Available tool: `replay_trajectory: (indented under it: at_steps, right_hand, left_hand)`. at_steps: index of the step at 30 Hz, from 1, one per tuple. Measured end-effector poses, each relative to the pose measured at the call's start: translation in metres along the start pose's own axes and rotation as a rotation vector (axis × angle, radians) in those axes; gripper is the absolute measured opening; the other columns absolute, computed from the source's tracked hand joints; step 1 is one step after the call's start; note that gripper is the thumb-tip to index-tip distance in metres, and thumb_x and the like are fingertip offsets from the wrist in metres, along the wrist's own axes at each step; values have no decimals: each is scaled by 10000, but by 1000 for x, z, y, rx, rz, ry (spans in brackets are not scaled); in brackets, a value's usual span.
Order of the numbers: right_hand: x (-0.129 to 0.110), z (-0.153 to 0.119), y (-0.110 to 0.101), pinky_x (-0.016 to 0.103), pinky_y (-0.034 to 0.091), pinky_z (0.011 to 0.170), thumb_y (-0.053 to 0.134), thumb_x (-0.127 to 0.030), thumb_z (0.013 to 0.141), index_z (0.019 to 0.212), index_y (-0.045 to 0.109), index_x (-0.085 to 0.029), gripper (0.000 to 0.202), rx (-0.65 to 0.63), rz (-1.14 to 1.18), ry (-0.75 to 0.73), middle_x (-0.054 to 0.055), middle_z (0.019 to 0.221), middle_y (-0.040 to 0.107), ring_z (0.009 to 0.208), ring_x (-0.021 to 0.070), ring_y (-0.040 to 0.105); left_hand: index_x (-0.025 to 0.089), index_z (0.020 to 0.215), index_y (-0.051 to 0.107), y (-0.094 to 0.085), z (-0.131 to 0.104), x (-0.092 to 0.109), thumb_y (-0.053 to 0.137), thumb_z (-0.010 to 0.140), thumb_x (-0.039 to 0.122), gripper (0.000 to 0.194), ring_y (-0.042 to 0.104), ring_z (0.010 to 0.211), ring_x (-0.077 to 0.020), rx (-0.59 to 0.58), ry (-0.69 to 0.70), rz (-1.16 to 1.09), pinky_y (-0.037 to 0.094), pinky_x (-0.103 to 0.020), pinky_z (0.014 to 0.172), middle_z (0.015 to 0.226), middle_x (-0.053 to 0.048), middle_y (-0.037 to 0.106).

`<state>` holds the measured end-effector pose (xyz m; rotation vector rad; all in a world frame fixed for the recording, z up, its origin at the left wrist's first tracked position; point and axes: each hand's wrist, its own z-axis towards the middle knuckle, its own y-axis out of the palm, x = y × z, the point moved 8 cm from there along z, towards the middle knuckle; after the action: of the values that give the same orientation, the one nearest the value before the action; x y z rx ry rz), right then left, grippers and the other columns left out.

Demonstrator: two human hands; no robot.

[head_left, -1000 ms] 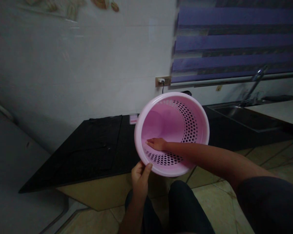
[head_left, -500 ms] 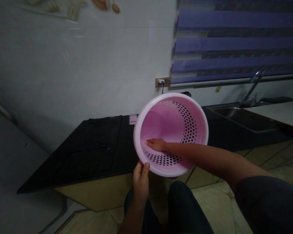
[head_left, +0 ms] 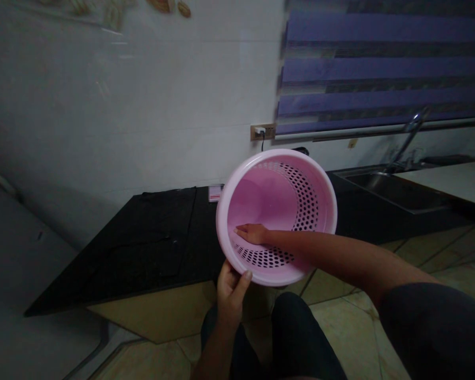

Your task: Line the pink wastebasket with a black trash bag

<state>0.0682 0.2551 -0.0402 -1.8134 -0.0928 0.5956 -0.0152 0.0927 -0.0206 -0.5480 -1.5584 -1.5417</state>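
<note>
Head view: basket (head_left: 271, 198) is tilted, mouth toward you, by the counter's (head_left: 142, 237) near edge, left of the sink (head_left: 399, 192). Your left hand (head_left: 230, 295) pinches its near-left rim; right hand (head_left: 252, 234) is inside, fingers outstretched, gripping nothing. Reads as a steadying step, two-handed. Shifting the basket would call for a firm left pinch; can't tell if the counter bears its weight.
</note>
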Motion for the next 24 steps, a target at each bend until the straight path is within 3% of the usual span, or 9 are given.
replay_trajectory:
  at_steps: [6,12,24]
  right_hand:
    - [0,3,1,464,350,1075,220,-582,934,1395,488,-178,669,-10,10,2,130,1370,502,1278,294,463]
    - [0,2,1,436,334,1092,204,-574,940,1403,476,-188,661,-26,-3,23,106,1394,482,1291,278,450]
    - [0,2,0,402,350,1080,215,-571,938,1384,498,-185,654,-4,19,6,103,1385,498,1276,265,470]
  left_hand:
    - [151,1057,679,-11,6,-10,811,609,355,509,678,921,-231,26,-20,31,507,-316,855,959,-98,737]
    - [125,953,705,-20,10,-17,815,571,403,485,691,838,-244,64,-53,70,531,-333,790,906,-120,744]
    - [122,833,718,-28,10,-32,806,554,478,461,679,844,-267,124,-94,100,510,-364,825,802,-101,735]
